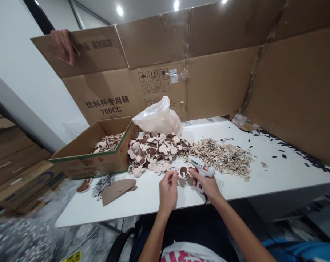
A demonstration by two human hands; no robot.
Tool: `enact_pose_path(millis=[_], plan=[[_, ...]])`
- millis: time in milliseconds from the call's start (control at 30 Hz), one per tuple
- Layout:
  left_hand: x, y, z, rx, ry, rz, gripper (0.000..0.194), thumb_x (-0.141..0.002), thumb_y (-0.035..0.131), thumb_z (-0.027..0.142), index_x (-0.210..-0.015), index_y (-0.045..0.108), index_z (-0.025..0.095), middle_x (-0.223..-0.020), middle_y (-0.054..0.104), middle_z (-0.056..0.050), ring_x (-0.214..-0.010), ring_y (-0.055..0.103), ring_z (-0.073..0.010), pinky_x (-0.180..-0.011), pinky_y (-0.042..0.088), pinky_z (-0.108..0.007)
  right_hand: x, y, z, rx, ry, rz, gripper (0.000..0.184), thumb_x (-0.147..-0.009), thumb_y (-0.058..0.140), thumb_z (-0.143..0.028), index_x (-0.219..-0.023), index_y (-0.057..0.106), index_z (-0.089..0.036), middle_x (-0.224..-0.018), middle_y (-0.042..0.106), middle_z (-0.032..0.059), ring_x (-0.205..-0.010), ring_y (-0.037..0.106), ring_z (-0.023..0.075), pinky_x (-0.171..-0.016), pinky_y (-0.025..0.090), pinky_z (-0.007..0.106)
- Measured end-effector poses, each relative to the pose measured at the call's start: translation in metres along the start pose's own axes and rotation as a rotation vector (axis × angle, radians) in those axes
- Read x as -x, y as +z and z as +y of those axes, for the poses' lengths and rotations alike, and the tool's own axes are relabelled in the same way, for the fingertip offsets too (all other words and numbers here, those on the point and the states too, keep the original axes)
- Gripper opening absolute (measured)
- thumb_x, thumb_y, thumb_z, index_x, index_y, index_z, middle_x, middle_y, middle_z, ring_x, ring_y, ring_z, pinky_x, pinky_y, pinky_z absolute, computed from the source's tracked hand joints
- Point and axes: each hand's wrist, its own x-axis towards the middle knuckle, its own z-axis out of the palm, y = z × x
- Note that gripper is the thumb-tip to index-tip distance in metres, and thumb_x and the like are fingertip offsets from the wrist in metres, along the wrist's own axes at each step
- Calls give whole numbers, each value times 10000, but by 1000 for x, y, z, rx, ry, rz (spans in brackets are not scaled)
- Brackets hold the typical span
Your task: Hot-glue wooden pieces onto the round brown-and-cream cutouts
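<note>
My right hand [208, 186] is closed around a white glue gun [199, 165], its nozzle end pointing up and to the left. Just left of it, my left hand [169, 190] has thumb and fingertips pinched together; whatever is between them is too small to make out. Between my hands, a brown plush piece [183, 171] with a small white label lies near the table's front edge, partly hidden by my right fingers. Behind my hands is a heap of cream and brown plush pieces [156, 151], and to its right a pile of short beige cords [225, 156].
A cardboard box [94, 165] with more pieces stands left, beside a white plastic bag [159, 118]. A cardboard scrap [117, 191] and black bits [103, 183] lie front left. Cardboard walls [219, 83] enclose the table's back; another person's hand [63, 45] grips their top left.
</note>
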Motion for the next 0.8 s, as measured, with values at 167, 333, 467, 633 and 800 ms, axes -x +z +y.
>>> enact_pose_path(millis=[167,333,467,633,800], plan=[[1,0,3,-56,6,-29,403,-1033,429,530,-872,601,202,-735,607,-4,-584,486,-145,-574,360,-262,2,1,-5,-7,7,4,397,-745,836,-558,-784,711,-183,-538,630,-7,-494,548,159,-534,438,288],[-1,0,2,-113,21,-10,469,-1055,346,538,-725,465,228,-617,475,27,-573,466,-156,-595,356,-265,2,2,-6,-14,6,1,395,-742,839,-561,-767,709,-189,-525,623,-17,-489,546,155,-548,445,288],[0,0,1,-88,-8,-43,438,-1007,483,566,-739,507,220,-594,501,36,-543,467,-141,-553,337,-250,1,2,-4,-9,8,1,406,-743,829,-578,-790,717,-192,-523,622,-19,-477,545,162,-539,438,294],[-1,0,-3,-28,-29,33,401,-974,571,547,-775,581,198,-670,593,10,-593,509,-137,-570,371,-238,0,1,-1,-10,-8,-4,388,-761,819,-562,-788,708,-191,-544,630,-16,-482,536,153,-536,421,286],[-1,-1,-5,4,-27,101,379,-944,623,551,-853,643,183,-724,630,-8,-622,526,-141,-582,391,-242,1,2,-4,13,6,6,401,-758,823,-572,-783,702,-190,-525,619,-13,-476,523,154,-516,398,284]])
